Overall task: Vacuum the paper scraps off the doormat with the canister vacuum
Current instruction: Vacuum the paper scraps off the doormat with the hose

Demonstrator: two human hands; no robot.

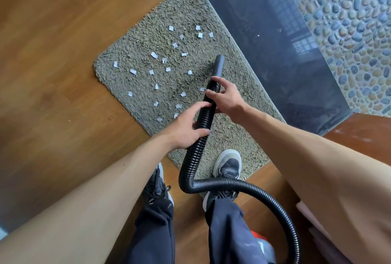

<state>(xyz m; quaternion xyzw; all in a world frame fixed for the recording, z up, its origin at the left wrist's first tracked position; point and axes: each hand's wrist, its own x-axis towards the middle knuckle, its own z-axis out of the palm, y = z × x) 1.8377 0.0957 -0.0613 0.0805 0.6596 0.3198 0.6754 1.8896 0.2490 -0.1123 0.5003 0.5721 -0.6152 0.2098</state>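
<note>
Both forearms filled the lower half of the frame, reaching forward to the black ribbed hose [203, 124]. Left hand [186, 128], near the middle of the frame, had its grip wrapped around the hose, thumb over the top. Right hand [224, 98], slightly higher and to the right, pinched the hose just below the smooth nozzle [218, 66], fingers curled across the ribs and the thumb side hidden behind them. From the hands the hose curved down past the right shoe [228, 166], which stood on the doormat's lower corner, and looped off toward the lower right of the frame, where a bit of red and grey near the bottom edge was probably the vacuum body, though too little of it showed to be sure.

Across the middle of the frame lay the shaggy grey doormat [186, 9], on a wooden floor [53, 30] beside a dark glass panel [285, 52]. Its paper scraps [154, 54] were scattered across the centre and left of the mat, roughly 25 white bits, none yet gathered as far as could be seen. The nozzle mouth pointed toward the upper right part of the mat, near the scraps but over a bare patch; whether it touched the pile could not be told.

By my judgement the work had barely started: the hose was in hand and aimed, and nearly the whole scatter was left to be swept over.
</note>
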